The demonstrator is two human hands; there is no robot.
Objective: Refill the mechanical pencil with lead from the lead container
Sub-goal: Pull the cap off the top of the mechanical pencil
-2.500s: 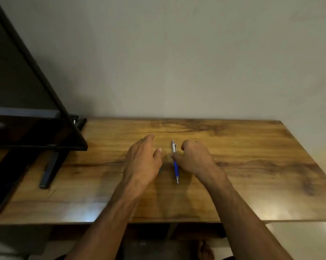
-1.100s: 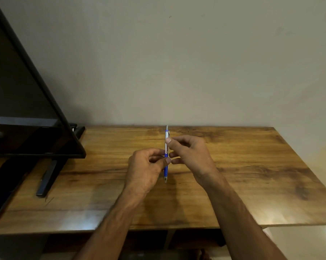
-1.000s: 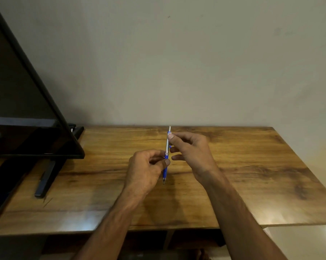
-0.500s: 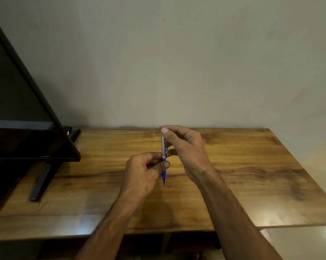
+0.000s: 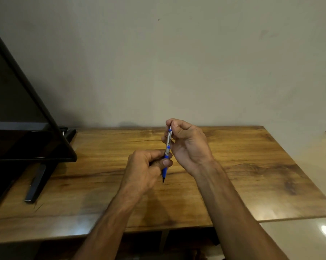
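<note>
Above the brown wooden worktop (image 5: 243, 166), the left hand (image 5: 143, 169) grips the slim blue-and-silver mechanical pencil (image 5: 167, 154) low on its barrel; the right hand (image 5: 188, 143) pinches its 12 o'clock end.

- A wooden table (image 5: 252, 175) is stretching across the view, with its far edge sitting against a plain wall. Its top is showing warm brown grain with darker streaks and a soft sheen.
- A dark flat-screen television (image 5: 17, 113) is standing on the table's left part, cut off by the left edge of the view.
- A long black stand foot (image 5: 35, 182) is resting flat on the wood below the screen, pointing toward the near edge.
- Another black stand piece (image 5: 70, 133) is showing behind the screen's corner, near the wall.
</note>
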